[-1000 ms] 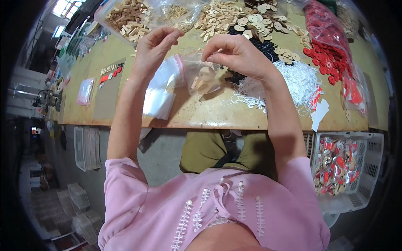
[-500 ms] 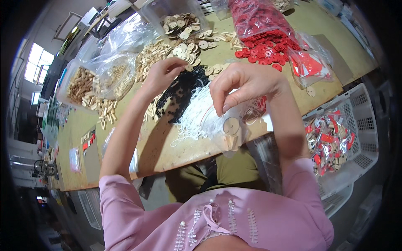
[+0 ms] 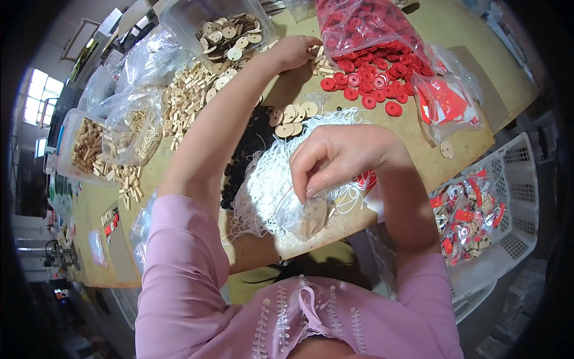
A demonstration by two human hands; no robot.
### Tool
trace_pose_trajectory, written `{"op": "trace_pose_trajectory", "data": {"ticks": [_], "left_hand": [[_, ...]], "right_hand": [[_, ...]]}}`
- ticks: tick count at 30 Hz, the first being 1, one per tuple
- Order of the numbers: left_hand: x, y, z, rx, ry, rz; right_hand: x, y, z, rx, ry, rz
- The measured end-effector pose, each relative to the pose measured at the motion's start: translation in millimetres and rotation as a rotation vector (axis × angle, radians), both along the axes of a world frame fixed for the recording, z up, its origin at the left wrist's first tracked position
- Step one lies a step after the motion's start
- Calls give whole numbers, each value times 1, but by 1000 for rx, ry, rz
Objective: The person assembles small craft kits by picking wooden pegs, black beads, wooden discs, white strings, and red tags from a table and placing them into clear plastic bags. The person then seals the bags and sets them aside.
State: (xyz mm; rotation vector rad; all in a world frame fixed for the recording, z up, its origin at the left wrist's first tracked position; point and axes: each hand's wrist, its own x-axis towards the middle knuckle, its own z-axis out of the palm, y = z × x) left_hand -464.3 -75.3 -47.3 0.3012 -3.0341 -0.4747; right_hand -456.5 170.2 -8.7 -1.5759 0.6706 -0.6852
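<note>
My right hand (image 3: pixel 344 158) pinches the top edge of a small clear plastic bag (image 3: pixel 290 220) that hangs over the near table edge. Through its film show a round wooden disc (image 3: pixel 315 209) and some short wooden pieces. My left arm stretches far across the table. There my left hand (image 3: pixel 294 52) has its bent fingertips at a small pile of short wooden sticks (image 3: pixel 323 64); what they grip, if anything, is too small to make out. Beneath the right hand lies a tangle of white cords (image 3: pixel 269 185). Black beads (image 3: pixel 254 133) and loose wooden discs (image 3: pixel 288 118) sit beside the cords.
Red discs (image 3: pixel 382 81) spill from a bag at the back. A clear bin (image 3: pixel 170 24) holds wooden discs. Wooden pegs fill a tub (image 3: pixel 70 164) at left. A bag of red flags (image 3: pixel 445 105) lies at right, above a white basket (image 3: pixel 523 206) of filled packets.
My left hand has gone from the wooden discs by the black beads to the small stick pile farther back and right. My right hand, with the bag, has shifted slightly left and nearer.
</note>
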Motion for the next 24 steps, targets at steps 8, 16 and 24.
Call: {"op": "trace_pose_trajectory", "data": {"ticks": [8,16,24], "left_hand": [[105,-22,26,121,321,83],[121,25,3,154,216,0],[106,26,-7,194,164,70]], "right_hand": [[-1,4,11,-95,1,20],[-36,36,25,-358,-4,-515],[-58,8,-1,-598,30,-1313]]}}
